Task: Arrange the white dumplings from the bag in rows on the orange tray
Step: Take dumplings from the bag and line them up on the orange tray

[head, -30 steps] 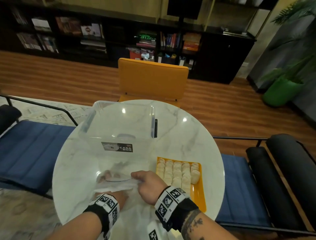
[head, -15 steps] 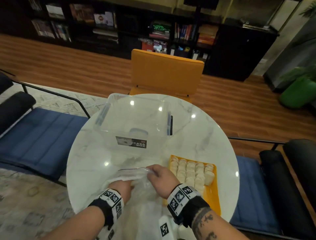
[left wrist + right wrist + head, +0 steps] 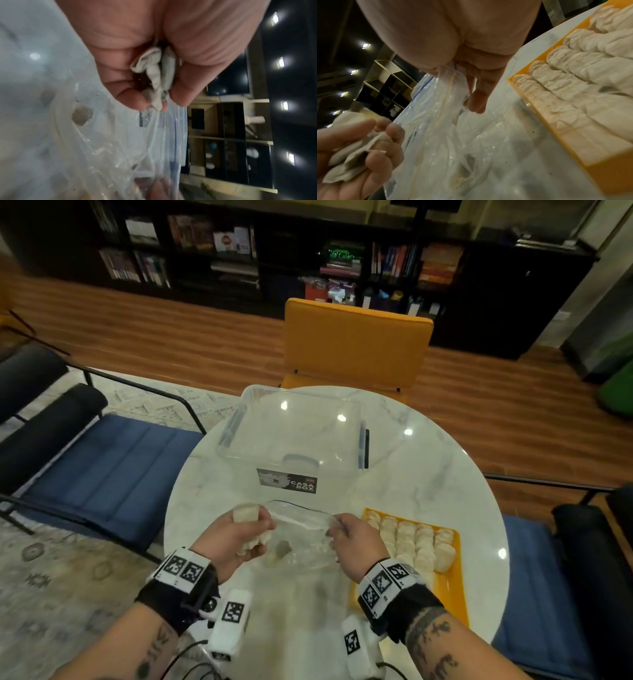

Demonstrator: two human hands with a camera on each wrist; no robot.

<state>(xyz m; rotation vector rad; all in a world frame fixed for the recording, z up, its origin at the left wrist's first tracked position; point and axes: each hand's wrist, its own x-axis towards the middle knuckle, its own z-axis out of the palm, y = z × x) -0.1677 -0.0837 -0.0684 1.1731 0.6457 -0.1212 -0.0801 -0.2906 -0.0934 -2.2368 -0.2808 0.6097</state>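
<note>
On the round marble table lies a clear zip bag (image 3: 301, 542), its mouth held up. My left hand (image 3: 253, 530) is just left of the bag mouth and grips a few white dumplings (image 3: 245, 513); the left wrist view shows these dumplings (image 3: 154, 75) bunched between curled fingers (image 3: 135, 100) above the bag (image 3: 130, 148). My right hand (image 3: 337, 527) pinches the bag's right rim (image 3: 452, 81). To the right sits the orange tray (image 3: 452, 594) with several rows of dumplings (image 3: 411, 542), close beside the bag in the right wrist view, tray (image 3: 607, 174), rows (image 3: 573, 83).
A clear plastic storage box (image 3: 294, 436) stands on the table (image 3: 445, 474) behind the bag. An orange chair (image 3: 356, 347) is at the far side. Blue padded benches flank the table, left (image 3: 102, 467) and right (image 3: 541, 594).
My left hand has come out of the bag holding dumplings and moved to the left of its mouth. The right hand has kept its hold on the rim, pulling the mouth wider.
</note>
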